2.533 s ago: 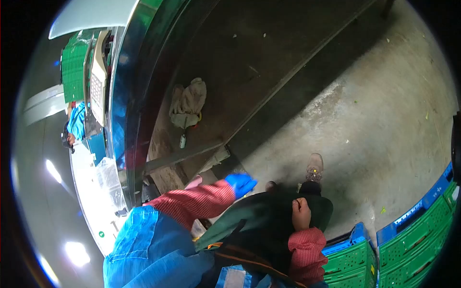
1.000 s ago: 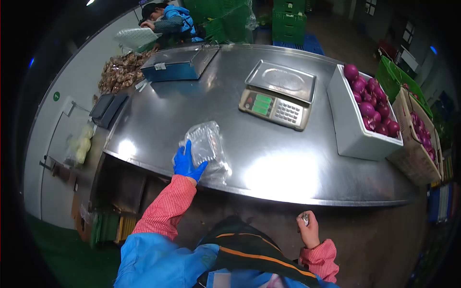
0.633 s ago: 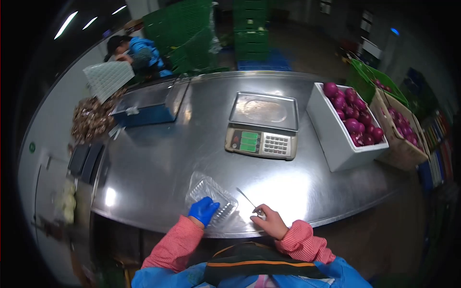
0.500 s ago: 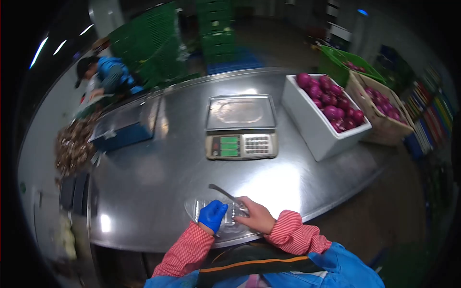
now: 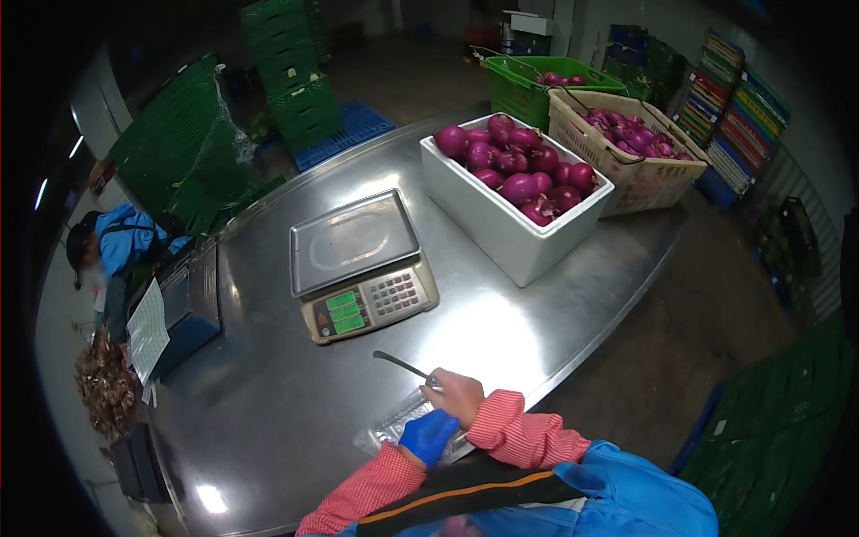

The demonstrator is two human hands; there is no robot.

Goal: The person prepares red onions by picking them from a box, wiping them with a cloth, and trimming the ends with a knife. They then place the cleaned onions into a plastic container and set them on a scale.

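My left hand [image 5: 429,437], in a blue glove, is closed at the table's near edge, over clear plastic packaging [image 5: 394,423]. Whatever its fingers hold is hidden. Touching it on the right, my bare right hand [image 5: 456,396] is closed around a thin dark curved tool [image 5: 401,362], whose tip points up and left. Part of the clear packaging shows beneath both hands, flat on the metal table [image 5: 268,403].
A scale [image 5: 362,268] stands ahead. Behind right are a white box of purple onions [image 5: 510,237], a cream crate [image 5: 617,183] and a green crate [image 5: 519,98]. A person in blue [image 5: 125,237] is at the left, near a dark blue box [image 5: 192,327].
The view has swung right, so the scale and onion box appear further left. My hands have come closer together over the packaging. A pale sheet now shows near the other person.
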